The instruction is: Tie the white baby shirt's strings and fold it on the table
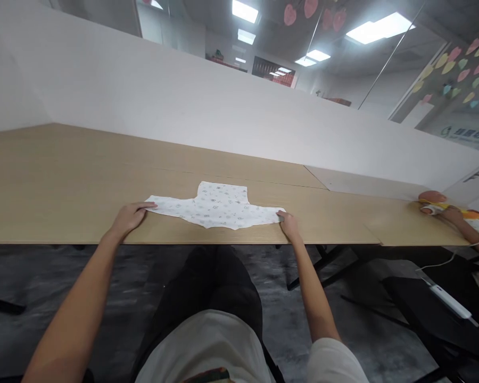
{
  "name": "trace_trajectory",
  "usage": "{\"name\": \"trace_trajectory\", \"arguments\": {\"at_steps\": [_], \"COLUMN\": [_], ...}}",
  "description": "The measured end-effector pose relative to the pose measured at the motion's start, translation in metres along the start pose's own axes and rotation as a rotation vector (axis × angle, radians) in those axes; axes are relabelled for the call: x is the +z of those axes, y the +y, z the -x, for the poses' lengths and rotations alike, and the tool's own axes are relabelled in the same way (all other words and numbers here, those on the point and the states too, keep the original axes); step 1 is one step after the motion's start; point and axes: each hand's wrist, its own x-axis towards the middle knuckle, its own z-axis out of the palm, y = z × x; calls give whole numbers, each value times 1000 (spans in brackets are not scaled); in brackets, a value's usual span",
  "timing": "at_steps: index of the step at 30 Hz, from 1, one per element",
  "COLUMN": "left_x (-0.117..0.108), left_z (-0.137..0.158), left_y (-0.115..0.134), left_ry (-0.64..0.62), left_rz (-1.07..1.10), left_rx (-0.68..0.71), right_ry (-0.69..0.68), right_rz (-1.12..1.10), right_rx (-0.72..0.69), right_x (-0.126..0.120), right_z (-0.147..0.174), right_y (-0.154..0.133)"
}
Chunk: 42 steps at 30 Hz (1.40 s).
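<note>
A small white long-sleeved baby top [222, 206] with a fine dark print lies flat on the wooden table. Its sleeves stretch out to both sides, and its body points away from me. My left hand [131, 215] is closed on the end of the left-side sleeve, fingers over the cloth. At the other sleeve's end, my right hand [289, 225] pinches the cuff between thumb and fingers. Both hands rest near the table's front edge.
The long table [64, 186] runs along a white wall [151, 90] with glass above it. At far right, another person's hand [453, 215] is near a yellow and orange item [473, 214]. A black chair [423, 303] with a white power strip [450, 301] stands below.
</note>
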Motion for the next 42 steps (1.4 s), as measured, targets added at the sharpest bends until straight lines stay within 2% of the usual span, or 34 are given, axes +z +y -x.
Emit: {"name": "trace_trajectory", "arguments": {"at_steps": [3,6,10,15,19,24,30,34,36,39,42], "left_x": [-2,-4,-2,1,3,5,5,5,4,4,2], "left_z": [2,4,2,-2,-3,-8,-9,-7,-6,-6,-5], "left_y": [3,0,-6,-8,-8,-15,-22,-21,-20,-19,-18], "left_ry": [43,77,88,34,11,-20,-59,-45,-40,-48,-44], "left_rz": [82,111,-9,-236,-314,-270,-40,12,19,12,29], "left_rx": [-39,-82,-121,-18,-31,-6,86,61,43,13,-18], "right_ry": [39,106,207,222,212,246,421,501,539,476,361], "right_rz": [-42,-74,-96,-64,-150,-228,-464,-527,-594,-630,-631], "right_rx": [22,119,259,232,264,318,390,320,190,-11,-140], "right_x": [0,-1,0,7,9,6,-10,-24,-25,-15,7], "right_z": [1,2,0,-4,-5,0,-1,-21,-32,-37,-29], "right_y": [2,4,7,13,13,10,4,-33,-66,-126,-179]}}
